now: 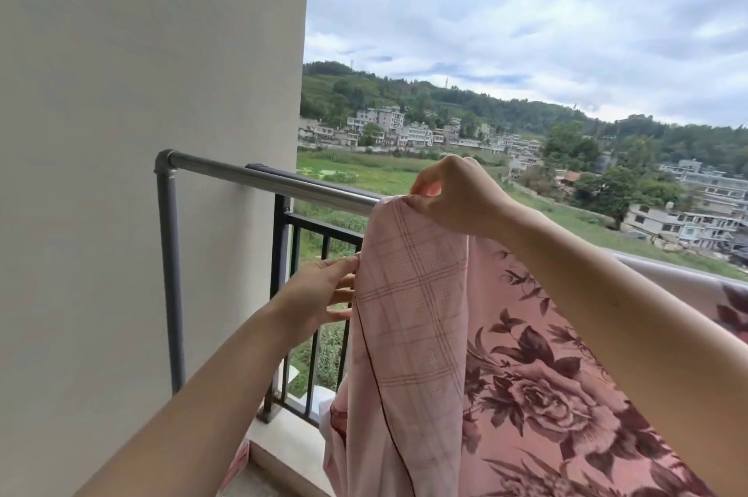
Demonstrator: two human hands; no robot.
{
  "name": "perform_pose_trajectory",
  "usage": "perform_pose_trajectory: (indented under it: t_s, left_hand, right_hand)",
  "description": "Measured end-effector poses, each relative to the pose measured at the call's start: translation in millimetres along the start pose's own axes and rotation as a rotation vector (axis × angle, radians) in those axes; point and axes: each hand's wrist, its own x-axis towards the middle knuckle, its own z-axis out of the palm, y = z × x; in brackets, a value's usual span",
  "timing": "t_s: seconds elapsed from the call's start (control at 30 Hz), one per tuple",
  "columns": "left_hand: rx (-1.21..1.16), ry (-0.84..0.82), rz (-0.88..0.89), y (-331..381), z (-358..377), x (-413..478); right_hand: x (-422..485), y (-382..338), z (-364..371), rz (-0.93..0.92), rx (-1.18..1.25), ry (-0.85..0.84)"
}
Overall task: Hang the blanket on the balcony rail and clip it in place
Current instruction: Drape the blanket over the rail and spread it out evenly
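Squaring the blanket [409, 314] on the rail [263, 179] is the step in hand, I'd judge. Far left, the rail runs bare back to the wall [121, 92]. Below the rail, the left hand [324, 290] meets the blanket's hanging hem w/ near-straight fingers. Its tips are hidden behind the cloth, so I can't tell if its grip holds anything. At rail height, the right hand [449, 197] has a narrow pinch grip on the top fold. Right of that, the blanket lies over the rail, floral side up. To do it well, slide the top fold left along the rail while the left hand draws the hem down taut. Aim for approx. even drop on both sides of the rail (else the heavier side may drag it off). Clip only once it hangs flat.
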Motion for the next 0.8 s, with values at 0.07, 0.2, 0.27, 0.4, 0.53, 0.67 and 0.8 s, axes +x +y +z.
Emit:
perform_pose_trajectory:
  t_s: [0.07,0.2,0.27,0.4,0.53,0.67,0.8]
  left_hand:
    - [0.070,0.073,0.073,8,-7,-2]
    - [0.125,0.223,0.279,44,-13,-1]
    - [0.095,0.219,0.359,72,-13,7]
    - [0.182,0.266,0.535,125,-13,25]
    - [0.268,0.256,0.615,159,-22,39]
    - [0.304,0.194,0.486,144,-46,37]
    - [0.356,-0.130,0.203,102,-70,30]
  right_hand:
    - [2,0,0,0.000,-0.006,-0.008]
    - [14,3,-3,0.015,0.002,-0.092]
    - [24,3,-7,0.028,0.131,-0.108]
    - [51,-5,-9,0.092,0.691,-0.357]
    - [78,-10,0,0.116,0.767,-0.480]
    - [104,-17,-9,0.077,0.368,-0.205]
    - [132,-26,1,0.094,0.268,-0.067]
